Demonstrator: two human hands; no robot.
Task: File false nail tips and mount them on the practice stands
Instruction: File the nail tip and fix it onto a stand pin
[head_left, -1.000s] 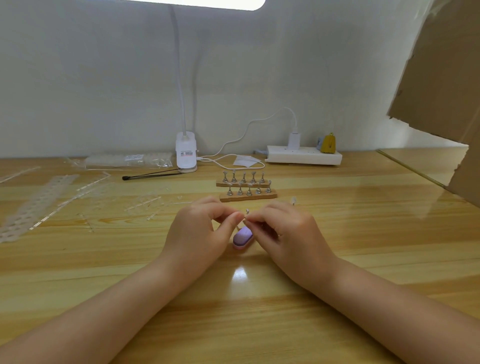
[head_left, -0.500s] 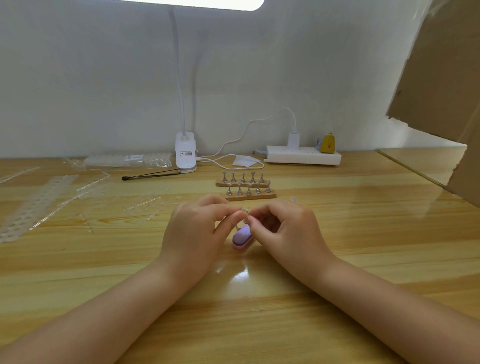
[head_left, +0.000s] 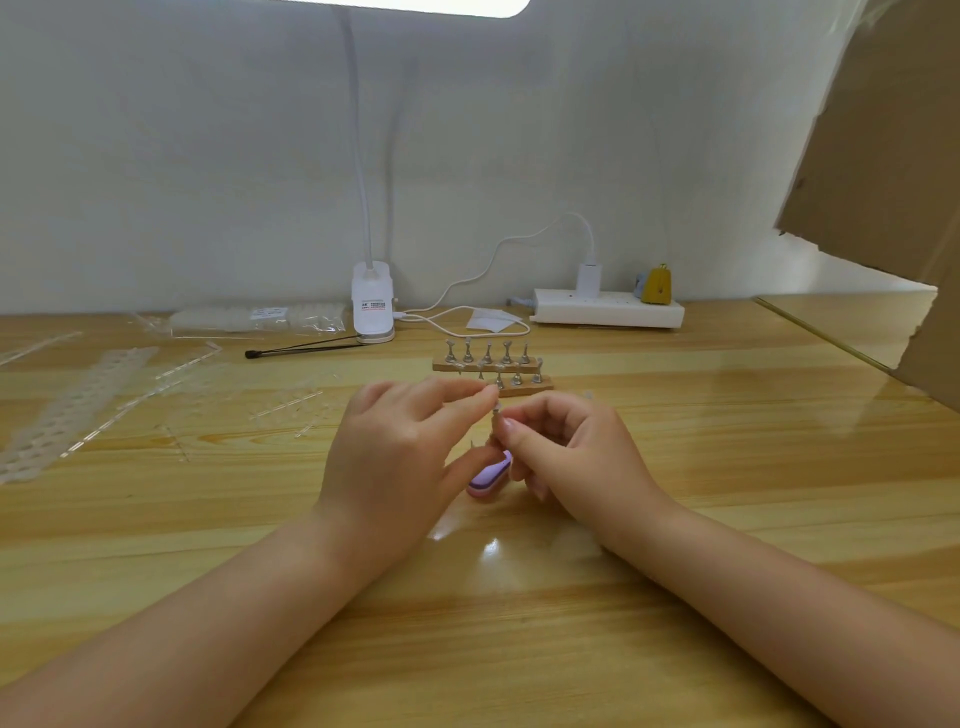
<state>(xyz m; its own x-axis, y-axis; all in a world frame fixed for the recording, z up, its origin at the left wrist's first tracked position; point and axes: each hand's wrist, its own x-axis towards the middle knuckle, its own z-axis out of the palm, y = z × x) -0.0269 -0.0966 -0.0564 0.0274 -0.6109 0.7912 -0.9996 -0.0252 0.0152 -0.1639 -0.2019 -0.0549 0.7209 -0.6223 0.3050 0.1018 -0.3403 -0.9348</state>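
Since a second ago: both hands raised slightly off the table (head_left: 727, 467), metal stand peg (head_left: 495, 423) now upright and visible between the fingertips, purple file block (head_left: 489, 474) more exposed below. Left hand (head_left: 400, 457): fingers curled, index tip touching the top of the peg, thumb reaching down toward the file block; whether a clear nail tip sits under the index cannot be told. Right hand (head_left: 566, 457): thumb and curled fingers pinching the peg's lower part, held just above the file block. File block: flat on the table, directly beneath and between both hands, partly hidden by them. Wooden stand bases (head_left: 491, 366): two strips just beyond the hands, carrying rows of upright metal pegs, nearer strip partly behind the left fingertips. Further beyond the hands: white lamp clamp (head_left: 371, 306) with its neck rising, white cable (head_left: 467, 322), power strip (head_left: 608, 312) with plug, small yellow object (head_left: 655, 285) on the strip. Beyond and outward of the left hand: black stick (head_left: 306, 349), clear packet (head_left: 260, 319), clear plastic strips (head_left: 67, 410) and scattered clear pieces. Outward of the right hand: cardboard sheet (head_left: 893, 156) leaning at the edge.
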